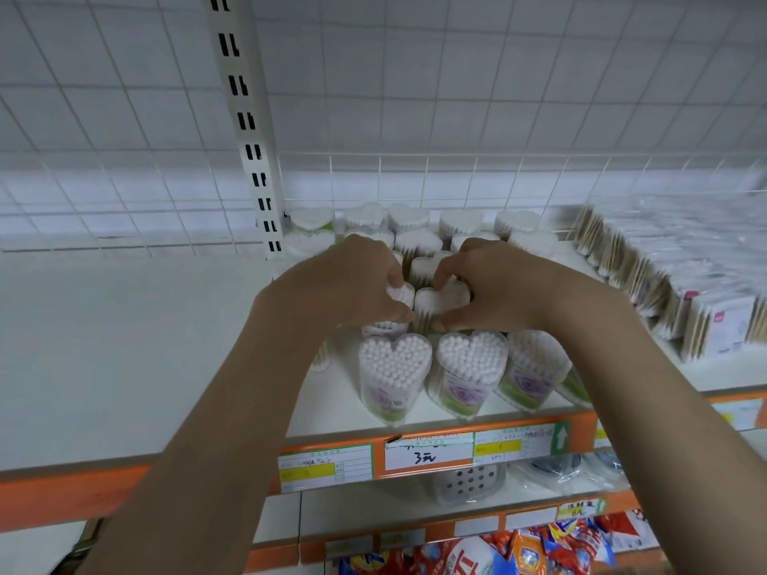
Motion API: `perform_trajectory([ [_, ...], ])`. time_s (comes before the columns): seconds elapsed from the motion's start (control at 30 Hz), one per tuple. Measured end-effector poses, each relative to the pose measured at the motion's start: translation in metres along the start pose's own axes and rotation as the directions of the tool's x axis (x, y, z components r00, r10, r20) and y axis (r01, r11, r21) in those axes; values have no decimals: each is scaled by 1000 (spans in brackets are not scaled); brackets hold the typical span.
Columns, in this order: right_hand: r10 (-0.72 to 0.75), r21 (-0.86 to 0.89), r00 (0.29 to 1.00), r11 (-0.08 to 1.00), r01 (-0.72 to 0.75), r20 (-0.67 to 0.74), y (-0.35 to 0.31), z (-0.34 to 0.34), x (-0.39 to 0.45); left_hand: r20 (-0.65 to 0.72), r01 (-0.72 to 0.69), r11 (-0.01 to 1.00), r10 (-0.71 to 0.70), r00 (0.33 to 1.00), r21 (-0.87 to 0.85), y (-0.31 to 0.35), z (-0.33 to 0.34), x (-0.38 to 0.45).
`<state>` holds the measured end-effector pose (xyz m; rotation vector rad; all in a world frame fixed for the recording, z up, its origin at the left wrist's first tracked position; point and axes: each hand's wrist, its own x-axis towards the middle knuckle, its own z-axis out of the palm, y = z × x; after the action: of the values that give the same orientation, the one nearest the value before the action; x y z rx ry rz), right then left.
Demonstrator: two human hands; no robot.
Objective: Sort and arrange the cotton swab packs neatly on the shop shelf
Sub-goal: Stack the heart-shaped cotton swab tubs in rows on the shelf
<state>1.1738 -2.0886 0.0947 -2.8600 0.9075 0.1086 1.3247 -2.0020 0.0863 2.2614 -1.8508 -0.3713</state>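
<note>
Several clear heart-shaped cotton swab packs stand in rows on the white shelf (166, 367). My left hand (352, 280) grips one heart pack (400, 294) in the middle row, fingers curled over its top. Beside it, my right hand (494, 284) grips the neighbouring heart pack (440, 300), thumb at its front. The two packs stand close together. In front, by the shelf edge, stand a heart pack (394, 367) and another heart pack (471, 363), with a third (535, 367) leaning partly behind my right forearm. More heart packs (419, 238) fill the back rows.
Flat bags of wooden-stick swabs (672, 284) are stacked at the right. A white wire rail (456, 176) runs behind the packs, and a slotted upright (245, 118) stands left of them. Price labels (429, 450) line the orange shelf edge; lower shelves hold other goods.
</note>
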Motion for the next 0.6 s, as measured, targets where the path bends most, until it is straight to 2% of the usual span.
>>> perform_trajectory([
  [0.17,7,0,1000,1000,-7,-4,-1,1,-1,-19,-44,999,44,999,-9,-3,2,-4],
  [0.3,-13,99,999,995,18,-45,2,-6,-8,-32,-46,998,45,998,-39,-2,4,-7],
  [0.6,6,279,970,958,64,-245,13,-29,-18,-57,-26,999,24,998,-35,-6,-2,-15],
])
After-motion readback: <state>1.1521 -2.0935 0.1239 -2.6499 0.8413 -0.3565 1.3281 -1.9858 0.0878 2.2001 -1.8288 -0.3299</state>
